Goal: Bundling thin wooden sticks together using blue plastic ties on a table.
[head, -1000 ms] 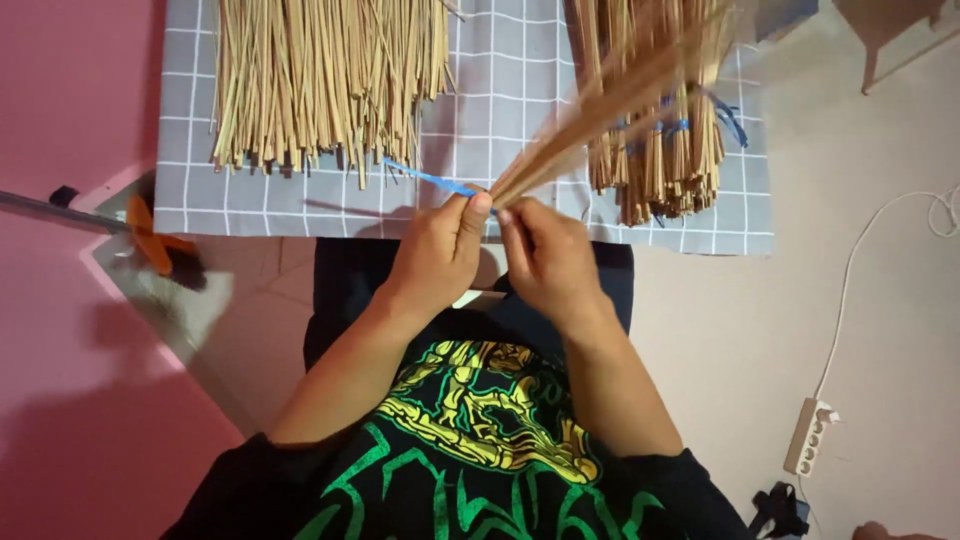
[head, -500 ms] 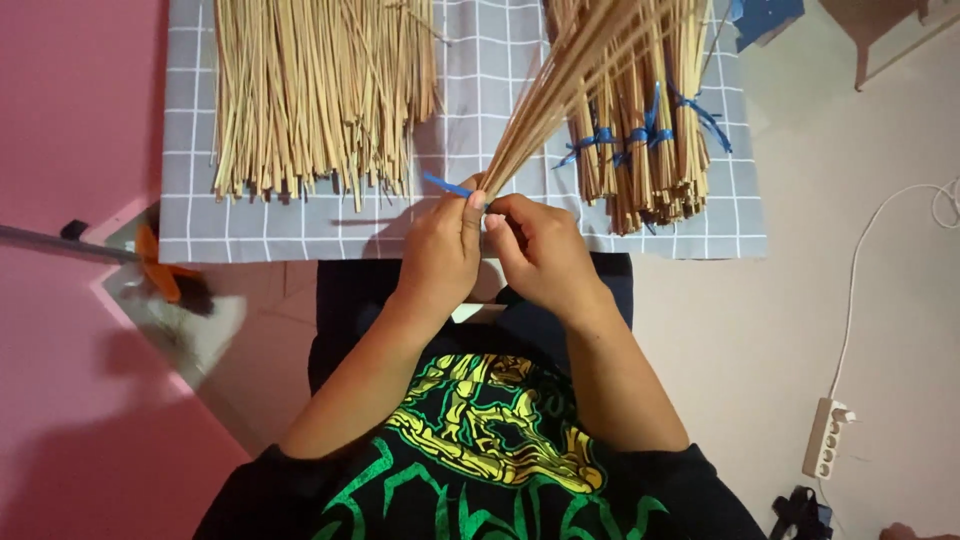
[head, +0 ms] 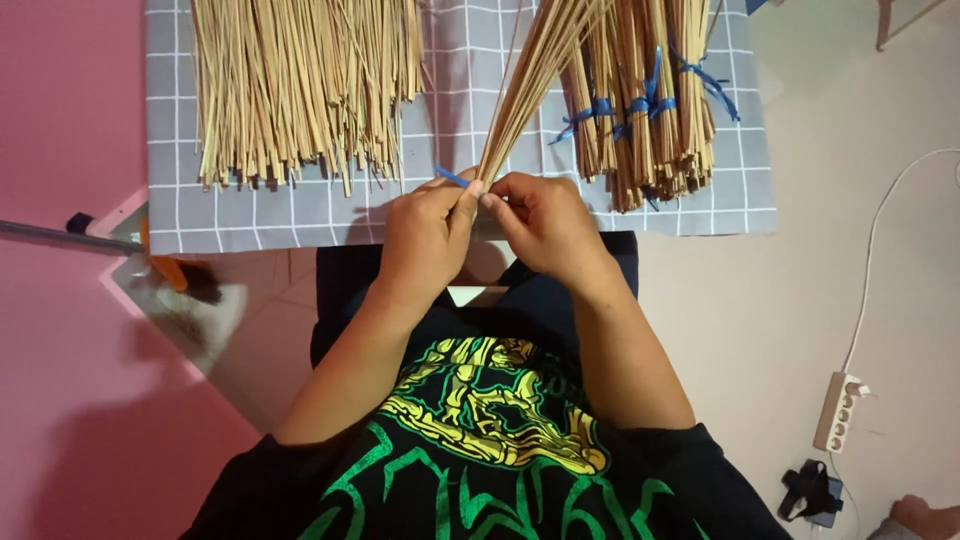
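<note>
Stick bundle (head: 530, 80): its lower end sits pinched between my two sets of fingertips, fanning up and away over the grey checked cloth (head: 450, 215).
Blue tie (head: 450, 177): pokes out just left of my left fingertips.
Left hand (head: 425, 235): fingers pressed together, pinching the bundle's base.
Right hand (head: 545, 220): fingertips closed on the same base, touching the left's.
Risk: I judge a slack pinch would let sticks slide out and splay before the tie holds.
Beyond my fingers: loose sticks (head: 300, 90) up-left, tied bundles (head: 645, 110) up-right.
</note>
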